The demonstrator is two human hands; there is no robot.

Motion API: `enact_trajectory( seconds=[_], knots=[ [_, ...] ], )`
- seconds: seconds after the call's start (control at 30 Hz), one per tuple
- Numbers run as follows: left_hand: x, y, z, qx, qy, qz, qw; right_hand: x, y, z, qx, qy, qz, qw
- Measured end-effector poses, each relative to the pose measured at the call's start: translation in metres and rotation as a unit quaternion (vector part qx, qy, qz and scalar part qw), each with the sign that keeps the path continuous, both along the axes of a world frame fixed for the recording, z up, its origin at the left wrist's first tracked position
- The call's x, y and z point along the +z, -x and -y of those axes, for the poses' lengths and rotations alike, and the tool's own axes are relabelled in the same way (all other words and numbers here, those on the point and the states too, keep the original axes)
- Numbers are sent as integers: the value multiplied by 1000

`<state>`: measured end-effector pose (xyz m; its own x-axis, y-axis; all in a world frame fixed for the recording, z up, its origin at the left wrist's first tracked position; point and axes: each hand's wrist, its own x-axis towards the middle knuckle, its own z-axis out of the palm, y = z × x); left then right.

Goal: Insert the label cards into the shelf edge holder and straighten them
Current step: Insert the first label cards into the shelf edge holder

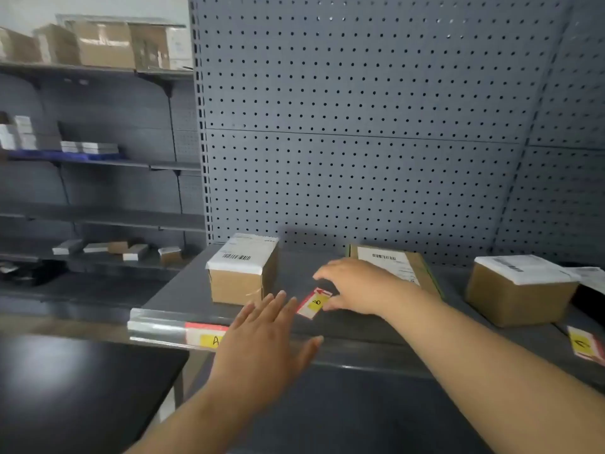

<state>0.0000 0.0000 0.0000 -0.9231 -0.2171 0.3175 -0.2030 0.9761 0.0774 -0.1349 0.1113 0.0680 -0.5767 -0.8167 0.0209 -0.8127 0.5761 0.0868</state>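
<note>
Grey metal shelf (183, 290), seen from a head-worn camera looking down along two bare forearms. The right hand (357, 286) pinches a red-and-white card marked B (313, 303) by one end and holds it tilted just above the shelf, near the front lip, probably to line it up for sliding in. The left hand (262, 342) is released, with fingers straight and spread. It reaches over the front edge beside a clear plastic shelf edge holder (157, 326), likely to steady the strip, though contact cannot be confirmed. A card marked A (209, 337) already sits in that holder, partly hidden by the left hand. A second A card (584, 345) shows at the far right edge.

Three parcels rest on the shelf behind the hands: a cardboard box (242, 273) with a barcode label, a flat parcel (393, 263) partly behind the right hand, and a third box (520, 286). A grey pegboard (360, 126) forms the back wall. A black table (82, 388) stands lower left. Beyond it, more shelving (98, 217) carries cartons and small white boxes.
</note>
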Motion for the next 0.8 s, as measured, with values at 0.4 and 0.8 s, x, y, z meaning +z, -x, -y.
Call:
enact_trajectory(
  seconds=[0.4,0.8],
  knots=[
    [-9,10,7,-9,-8,-49,999,-5,40,68,72,-239,-75,965],
    [-6,27,-4,10,-6,-12,1000,-8,54,82,152,-295,-57,942]
  ],
)
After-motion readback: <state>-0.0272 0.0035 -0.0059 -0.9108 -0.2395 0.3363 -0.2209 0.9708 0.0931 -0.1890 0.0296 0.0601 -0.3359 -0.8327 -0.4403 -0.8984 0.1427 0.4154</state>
